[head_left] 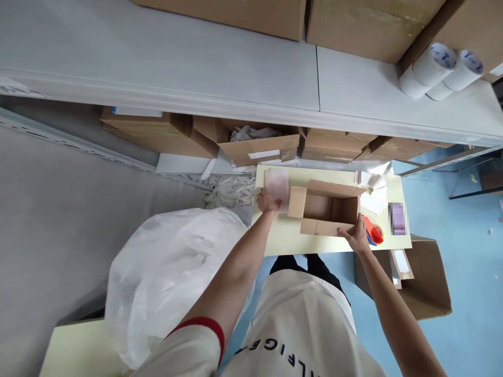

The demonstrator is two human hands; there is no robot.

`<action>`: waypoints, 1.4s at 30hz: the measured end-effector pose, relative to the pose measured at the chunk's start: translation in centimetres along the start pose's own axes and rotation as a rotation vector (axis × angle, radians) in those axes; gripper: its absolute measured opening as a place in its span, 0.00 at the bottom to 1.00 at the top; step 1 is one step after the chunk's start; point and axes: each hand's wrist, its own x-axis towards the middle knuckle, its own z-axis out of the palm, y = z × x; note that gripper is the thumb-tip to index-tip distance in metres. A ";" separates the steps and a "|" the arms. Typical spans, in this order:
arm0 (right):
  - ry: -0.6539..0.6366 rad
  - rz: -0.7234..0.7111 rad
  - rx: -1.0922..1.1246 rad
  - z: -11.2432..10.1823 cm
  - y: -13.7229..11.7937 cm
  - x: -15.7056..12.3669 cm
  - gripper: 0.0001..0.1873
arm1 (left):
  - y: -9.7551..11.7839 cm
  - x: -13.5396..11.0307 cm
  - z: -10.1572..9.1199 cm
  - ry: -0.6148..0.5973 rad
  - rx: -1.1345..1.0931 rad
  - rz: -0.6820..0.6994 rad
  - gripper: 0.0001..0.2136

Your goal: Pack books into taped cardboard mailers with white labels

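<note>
Person at a table (286,233), cardboard box (320,227) flaps-up between the hands. Right hand (357,239), thumb spread from fingers, has the box by its near right corner. Left hand (269,202) part-curled at a pale pink packet's (276,182) near edge; can't tell if gripped. Red scoop (370,229) just right of right hand, purple item (398,219) farther right.

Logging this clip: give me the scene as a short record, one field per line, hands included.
Left hand: at the near edge of a pale pink flat item
Right hand: on the near right corner of the cardboard box
Box state: on the table, flaps open
Right of box: red scoop-like item, white papers
Shelf above: white rolls
Left of table: white plastic bag
</note>
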 end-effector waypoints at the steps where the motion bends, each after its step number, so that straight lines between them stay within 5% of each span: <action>1: -0.002 -0.002 0.002 0.0 0.0 0.0 0.59 | 0.1 0.4 0.0 -0.024 -0.014 -0.014 0.32; 7: -0.006 -0.023 0.046 0.0 -0.1 0.1 0.60 | -0.8 -0.3 -0.9 -0.031 -0.121 0.054 0.16; 12: 0.001 -0.069 0.105 0.5 0.3 0.6 0.59 | -1.1 -3.0 -5.7 0.105 -0.176 0.158 0.15; 16: -0.002 -0.065 0.124 1.1 0.5 1.2 0.60 | 2.0 -5.1 -11.6 0.174 -0.192 0.430 0.12; 19: -0.008 -0.050 0.114 1.4 0.5 1.7 0.59 | 5.7 -7.4 -13.4 0.084 -0.164 0.736 0.13; 22: -0.039 -0.054 0.094 1.3 0.3 2.2 0.58 | 9.3 -9.5 -11.7 -0.084 -0.087 0.866 0.13; 25: -0.082 -0.051 0.068 0.9 0.0 2.4 0.57 | 11.5 -10.4 -7.8 -0.219 0.011 0.886 0.14; 29: -0.107 -0.037 0.061 0.6 -0.2 2.3 0.56 | 12.0 -10.2 -3.0 -0.302 0.209 0.805 0.15; 33: -0.099 -0.049 0.075 0.7 0.2 2.1 0.55 | 11.7 -10.2 -0.2 -0.308 0.295 0.787 0.14; 38: -0.063 -0.090 0.156 0.9 1.4 2.4 0.55 | 10.8 -12.1 0.4 -0.224 0.337 0.861 0.15; 42: -0.017 -0.157 0.360 0.0 2.1 3.1 0.55 | 7.1 -13.6 -0.8 0.120 0.194 0.924 0.17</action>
